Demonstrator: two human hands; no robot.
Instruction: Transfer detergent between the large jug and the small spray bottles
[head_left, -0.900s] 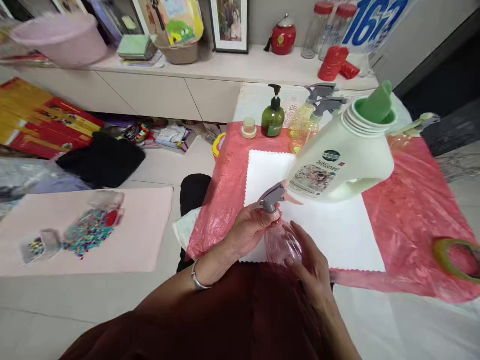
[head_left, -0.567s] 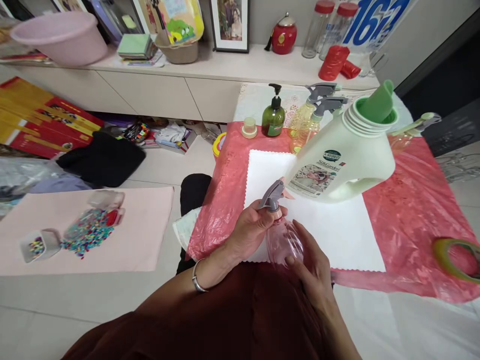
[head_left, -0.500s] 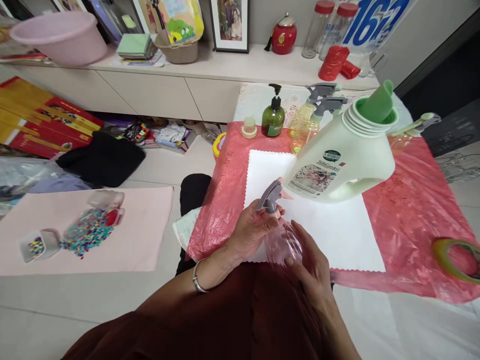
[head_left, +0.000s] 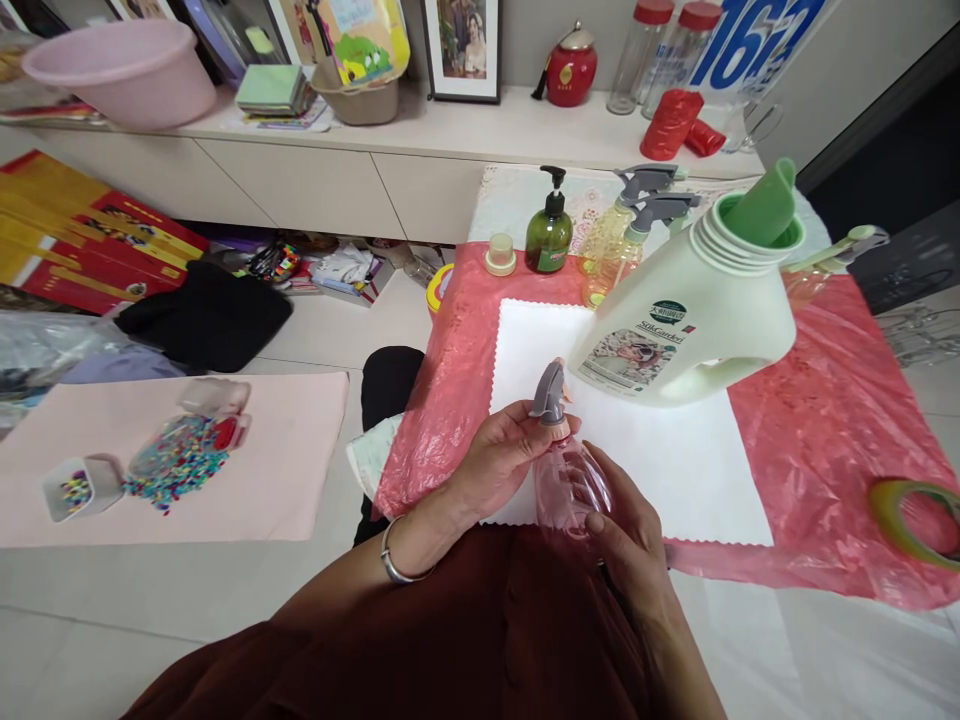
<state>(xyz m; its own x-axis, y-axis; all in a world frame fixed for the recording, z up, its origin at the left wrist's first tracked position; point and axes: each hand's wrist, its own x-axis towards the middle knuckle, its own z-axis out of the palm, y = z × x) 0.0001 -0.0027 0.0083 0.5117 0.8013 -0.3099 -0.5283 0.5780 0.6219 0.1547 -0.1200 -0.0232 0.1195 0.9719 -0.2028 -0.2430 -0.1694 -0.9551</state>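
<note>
A clear pink spray bottle (head_left: 568,488) with a grey trigger head (head_left: 550,393) is between my hands, close to my body at the table's near edge. My left hand (head_left: 506,450) pinches the collar just under the trigger. Around the lower body of the bottle curls my right hand (head_left: 628,525), its thumb at the front. Behind the bottle lies a white scalloped sheet (head_left: 675,470). On it stands a large pale green detergent jug (head_left: 694,310), uncapped, a green piece (head_left: 761,205) standing in its mouth.
A green pump bottle (head_left: 548,235), a small cap (head_left: 499,254) and yellowish spray bottles (head_left: 611,250) stand at the back. Another spray bottle (head_left: 814,275) is behind the jug. A tape roll (head_left: 885,510) lies far right. Colourful beads (head_left: 180,460) lie on a pink mat (head_left: 285,450).
The trigger head has turned on the bottle, its lever now facing another way. My left fingers have shifted around the collar. The right hand still holds the body.
</note>
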